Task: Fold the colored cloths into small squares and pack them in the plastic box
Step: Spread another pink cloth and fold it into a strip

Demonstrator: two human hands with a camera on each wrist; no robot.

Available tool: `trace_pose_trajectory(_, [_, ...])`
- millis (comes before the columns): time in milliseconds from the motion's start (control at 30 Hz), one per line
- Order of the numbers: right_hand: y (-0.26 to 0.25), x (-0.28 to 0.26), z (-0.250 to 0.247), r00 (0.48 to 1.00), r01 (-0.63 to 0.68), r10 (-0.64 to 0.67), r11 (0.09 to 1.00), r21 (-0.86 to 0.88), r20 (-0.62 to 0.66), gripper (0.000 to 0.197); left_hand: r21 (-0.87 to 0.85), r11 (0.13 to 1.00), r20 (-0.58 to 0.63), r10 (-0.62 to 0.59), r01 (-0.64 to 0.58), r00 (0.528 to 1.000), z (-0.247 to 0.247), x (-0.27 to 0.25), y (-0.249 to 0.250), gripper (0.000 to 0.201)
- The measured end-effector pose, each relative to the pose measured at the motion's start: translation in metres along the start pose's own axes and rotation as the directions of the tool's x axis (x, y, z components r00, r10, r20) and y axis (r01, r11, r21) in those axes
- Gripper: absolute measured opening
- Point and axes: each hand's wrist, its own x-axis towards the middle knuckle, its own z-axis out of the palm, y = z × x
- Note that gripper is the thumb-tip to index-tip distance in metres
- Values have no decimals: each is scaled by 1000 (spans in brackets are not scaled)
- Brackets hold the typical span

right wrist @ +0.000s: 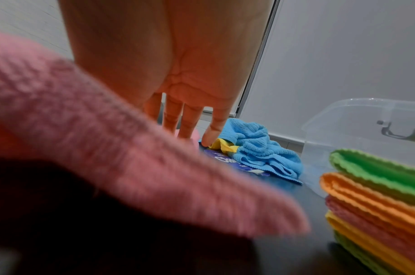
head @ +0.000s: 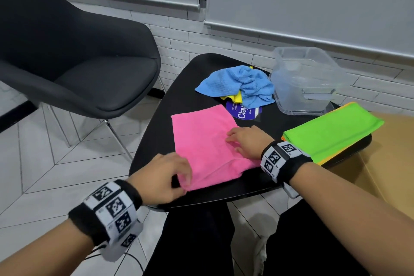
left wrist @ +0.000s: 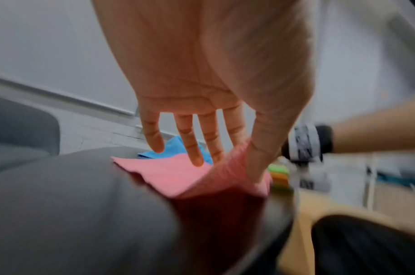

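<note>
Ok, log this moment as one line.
fold pink cloth | left hand pinches near corner | right hand flat on cloth | plastic box empty

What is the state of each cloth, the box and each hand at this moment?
pink cloth: spread on the table, near corner lifted
blue cloth: crumpled, unfolded
yellow cloth: crumpled under the blue one
green cloth: folded, top of a stack
plastic box: open, no cloth inside
left hand: pinches the pink corner
right hand: flat, pressing the pink cloth

Left hand (head: pixel 167 177) seemingly pinching, right hand (head: pixel 246 141) flat, fingers (right wrist: pixel 190 122) straight.
</note>
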Motion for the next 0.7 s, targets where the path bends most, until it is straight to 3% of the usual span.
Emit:
trace_pose_trajectory(67, [-1,0,2,1000,0,0,1000,-5,-4,43,145,989,134,-35,15,990,9,-10,-1,9])
trace_pose_trajectory(133, [-1,-1,4,1000,-1,1,1000,-1,-6,44,151,988,193,-71,41,979,12,-10,-1,21])
trace_pose_trajectory(200, [1,-2,3,1000,9,-8,999,39,-22,42,106,992,135,-86,72,987,5,2,3,29])
trace_pose_trajectory(267, [5,-6,-1,995,17,2,979,202,-98,36,61,995,30,-84,82,996,-5,23,2,28])
trace_pose_trajectory(333, [16,-11,-9,960,-5,106,932,362,-260,30,45,994,-41,-96,98,995,-12,52,1,22])
trace_pose_trajectory(400, [32,-14,-20,891,-87,273,887,455,-363,26,106,980,-53,-161,166,986,-15,84,1,19])
trace_pose_trajectory(467, [47,-16,-27,863,-204,386,856,476,-325,24,185,950,-10,-253,251,967,-11,112,1,38])
trace_pose_trajectory(533, [54,-17,-28,889,-307,413,857,414,-196,20,222,926,49,-324,306,945,-3,132,2,63])
trace_pose_trajectory(633, [48,-19,-21,922,-332,384,851,407,-51,17,266,895,120,-399,358,909,12,147,4,90])
trace_pose_trajectory(700, [39,-19,-13,933,-320,358,857,403,-20,18,303,879,127,-420,368,899,18,149,7,96])
